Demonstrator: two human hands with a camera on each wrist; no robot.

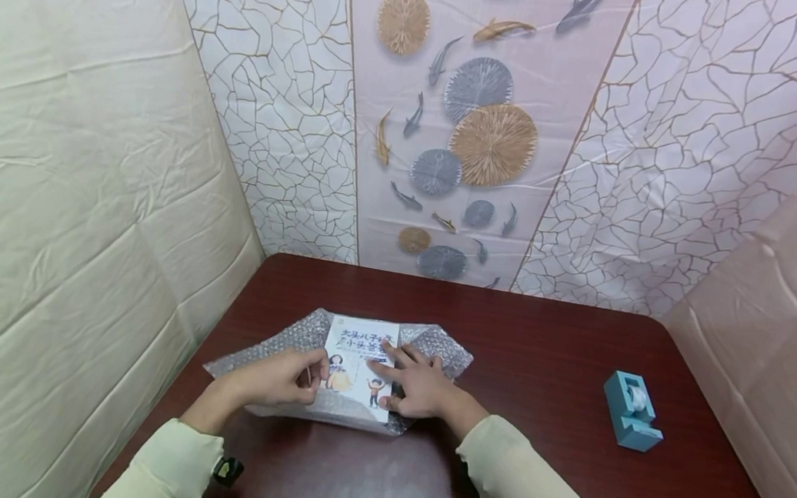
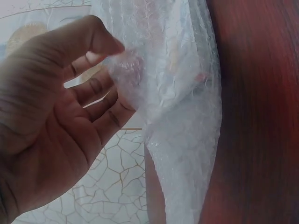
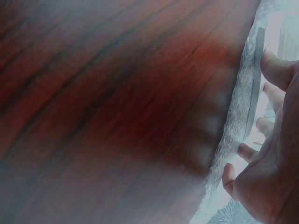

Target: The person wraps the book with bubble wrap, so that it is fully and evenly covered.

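Note:
A white book (image 1: 353, 340) with Chinese characters and cartoon figures on its cover lies on a spread sheet of bubble wrap (image 1: 267, 348). At the book's left side my left hand (image 1: 285, 376) pinches an edge of the wrap between thumb and fingers. The left wrist view shows this raised, translucent bubble wrap (image 2: 182, 116) at the fingertips. Part of the sheet covers the lower left of the cover. My right hand (image 1: 424, 386) presses on the book's right side with spread fingers. In the right wrist view the book's page edge shows beside the thumb.
A blue tape dispenser (image 1: 628, 413) with a roll of clear tape stands on the right of the dark red wooden table (image 1: 530, 351). Cream cloth walls rise on both sides, with a patterned curtain (image 1: 299, 80) behind the table.

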